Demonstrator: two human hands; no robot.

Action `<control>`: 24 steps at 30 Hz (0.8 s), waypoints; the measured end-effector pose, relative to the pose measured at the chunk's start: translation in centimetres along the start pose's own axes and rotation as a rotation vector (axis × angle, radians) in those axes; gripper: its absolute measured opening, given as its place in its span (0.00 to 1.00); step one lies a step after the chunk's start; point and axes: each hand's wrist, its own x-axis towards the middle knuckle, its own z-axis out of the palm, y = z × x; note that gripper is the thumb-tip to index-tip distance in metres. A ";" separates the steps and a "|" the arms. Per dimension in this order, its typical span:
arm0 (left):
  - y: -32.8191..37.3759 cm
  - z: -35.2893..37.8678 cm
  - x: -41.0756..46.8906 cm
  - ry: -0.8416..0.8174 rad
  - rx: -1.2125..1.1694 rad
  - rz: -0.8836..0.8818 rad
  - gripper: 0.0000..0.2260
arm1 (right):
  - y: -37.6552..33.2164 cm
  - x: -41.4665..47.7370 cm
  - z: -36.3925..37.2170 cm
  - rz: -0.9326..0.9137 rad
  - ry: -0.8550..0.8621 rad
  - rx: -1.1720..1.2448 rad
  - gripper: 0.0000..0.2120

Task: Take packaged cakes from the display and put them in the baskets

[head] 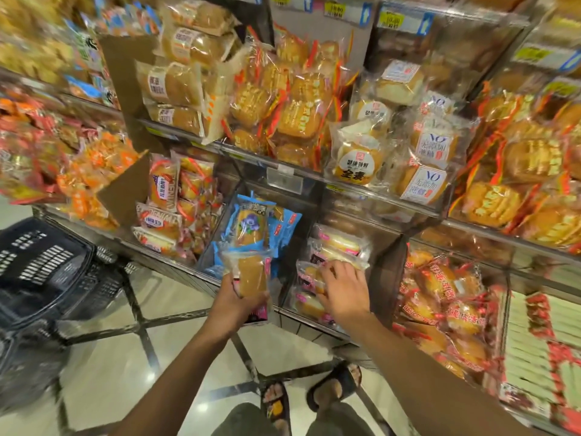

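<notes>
Far left, low: dark baskets (41,272) stacked on floor, well apart from display.

Centre: left hand (234,305) wrapped round clear-wrapped cake (250,276), fingers closed on lower half, long axis upright, pink label at bottom, text unreadable. Behind it, blue packs (251,226) w/ blueberry picture.

Just right: right hand (341,294) palm-down on pink-trimmed cake packs (338,243) in lower bin, fingers spread & touching top pack, not yet closed on one. Packs lie flat, long axis roughly left-right, directly under fingertips.

Baskets lie left, so left hand nearer; prob. drop-off goes that way.

Upper shelf right: round pack (356,158) reads "全麦"; white-label packs (424,184) read "NO 无添加蔗糖". Yellow price tags (391,19) too blurred.
</notes>
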 end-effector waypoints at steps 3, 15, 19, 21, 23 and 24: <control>0.2 0.4 0.1 -0.016 0.014 -0.010 0.28 | 0.2 -0.2 -0.2 0.003 0.034 -0.003 0.27; 3.5 3.7 1.3 -0.199 -0.232 -0.064 0.21 | -0.2 -0.6 -5.7 0.182 0.011 0.979 0.14; 6.0 7.1 2.2 -0.234 -0.339 -0.091 0.20 | -1.0 0.4 -6.9 0.221 -0.211 1.190 0.25; 6.8 8.5 2.9 -0.268 -0.362 -0.077 0.22 | -0.2 1.2 -7.1 0.260 -0.172 1.213 0.28; 7.1 9.6 3.5 -0.304 -0.251 -0.012 0.20 | 1.4 2.1 -7.5 0.291 -0.107 1.199 0.27; 6.9 9.8 3.8 -0.295 -0.117 0.063 0.19 | 2.5 2.5 -7.9 0.309 -0.068 1.144 0.26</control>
